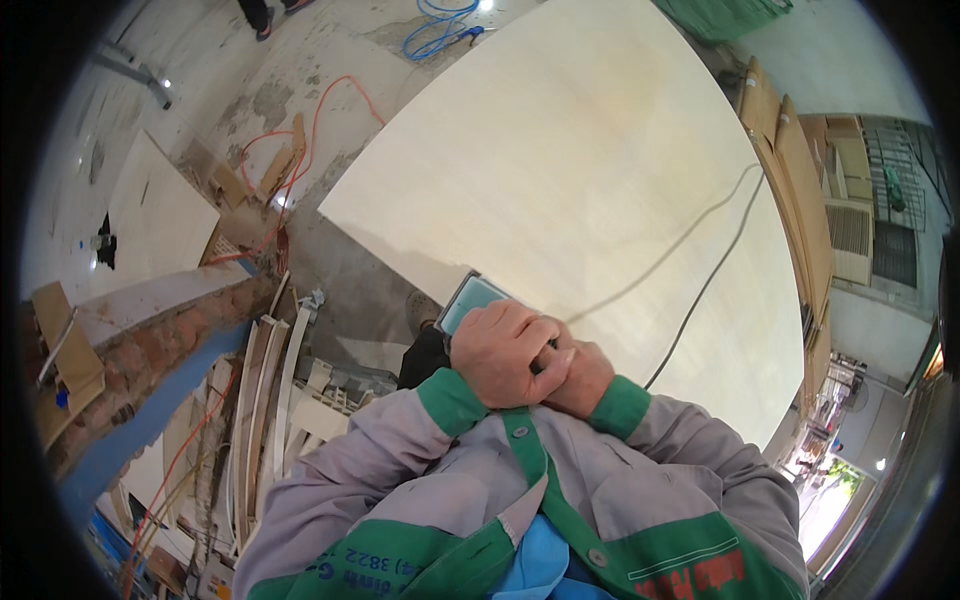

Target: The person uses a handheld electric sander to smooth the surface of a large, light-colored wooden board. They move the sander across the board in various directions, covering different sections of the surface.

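Observation:
My left hand [500, 350] is closed, its fingers curled at the middle of my chest. Beside its knuckles a flat rectangular thing with a pale teal face and dark rim [472, 298] sticks out over the edge of a large pale board [590, 170]. Whether it is a phone or a tool, I cannot tell. Pressed against the left hand, my right hand [585, 378] is closed too, partly covered by it. A bit of something dark shows between the hands; the rest is hidden.
A black cable [708, 278] crosses the board. Along the board's right side stand brown sheets [790, 190]. Wood strips [262, 410] and a broken brick edge [160, 350] lie at left. Orange [318, 130] and blue cords [432, 40] run over the floor behind.

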Available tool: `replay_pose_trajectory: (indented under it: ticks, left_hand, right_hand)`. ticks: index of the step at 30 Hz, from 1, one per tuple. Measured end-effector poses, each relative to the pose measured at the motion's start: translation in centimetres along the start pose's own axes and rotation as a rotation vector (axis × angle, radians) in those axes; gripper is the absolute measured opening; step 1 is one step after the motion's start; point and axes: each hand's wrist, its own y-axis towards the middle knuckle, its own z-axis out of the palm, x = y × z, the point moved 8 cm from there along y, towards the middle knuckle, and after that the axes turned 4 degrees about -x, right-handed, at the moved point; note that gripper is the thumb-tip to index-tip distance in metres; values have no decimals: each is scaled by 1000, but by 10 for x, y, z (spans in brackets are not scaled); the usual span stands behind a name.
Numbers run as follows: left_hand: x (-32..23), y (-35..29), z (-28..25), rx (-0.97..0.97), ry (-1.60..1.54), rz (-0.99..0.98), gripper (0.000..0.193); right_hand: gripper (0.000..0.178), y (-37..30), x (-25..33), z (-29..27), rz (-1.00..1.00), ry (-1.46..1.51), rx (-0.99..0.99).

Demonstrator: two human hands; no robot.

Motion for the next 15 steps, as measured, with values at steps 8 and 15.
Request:
replay_pose_trajectory:
  ticks: [8,15]
  left_hand:
    - [97,166,57,114,158,90,34]
    - [202,195,13,110,504,-311,75]
  right_hand:
    - [59,147,-63,-106,63,59,-451]
    - [103,198,-196,-252,336,-64,-553]
